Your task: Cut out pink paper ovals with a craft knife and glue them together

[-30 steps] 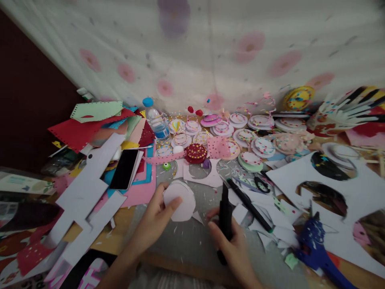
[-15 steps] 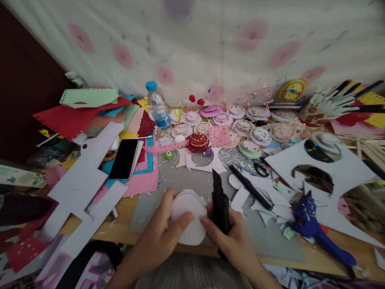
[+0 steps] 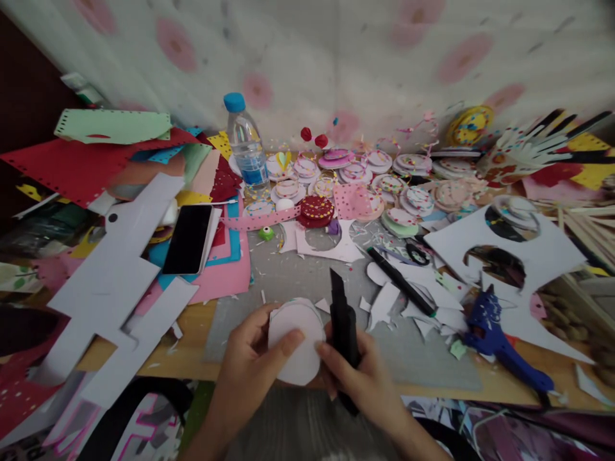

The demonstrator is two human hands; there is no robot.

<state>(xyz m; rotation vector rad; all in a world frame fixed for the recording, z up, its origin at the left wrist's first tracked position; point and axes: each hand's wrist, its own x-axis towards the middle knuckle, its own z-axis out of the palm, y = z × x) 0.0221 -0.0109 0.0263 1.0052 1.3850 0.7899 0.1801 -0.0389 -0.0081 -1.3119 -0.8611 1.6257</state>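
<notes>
My left hand (image 3: 257,355) grips a white round foam disc (image 3: 298,349), its thumb flat across the face. A second white layer shows along the disc's upper edge. In my right hand (image 3: 358,368) is a black utility knife (image 3: 344,326), blade out and pointing up and away. The thumb of that hand rests at the disc's right edge. Both hands are just above the near edge of a grey cutting mat (image 3: 230,333). Small white offcuts (image 3: 384,304) lie beyond the knife.
A blue glue gun (image 3: 504,346) and a white sheet with round holes (image 3: 552,250) lie to the right. At left are a phone (image 3: 188,239) and stacked foam sheets (image 3: 72,160). A water bottle (image 3: 247,144) stands behind, beside several decorated little hats (image 3: 316,210).
My view has shifted slightly. The disc has turned a little in my hands, and the knife is still held upright beside it.
</notes>
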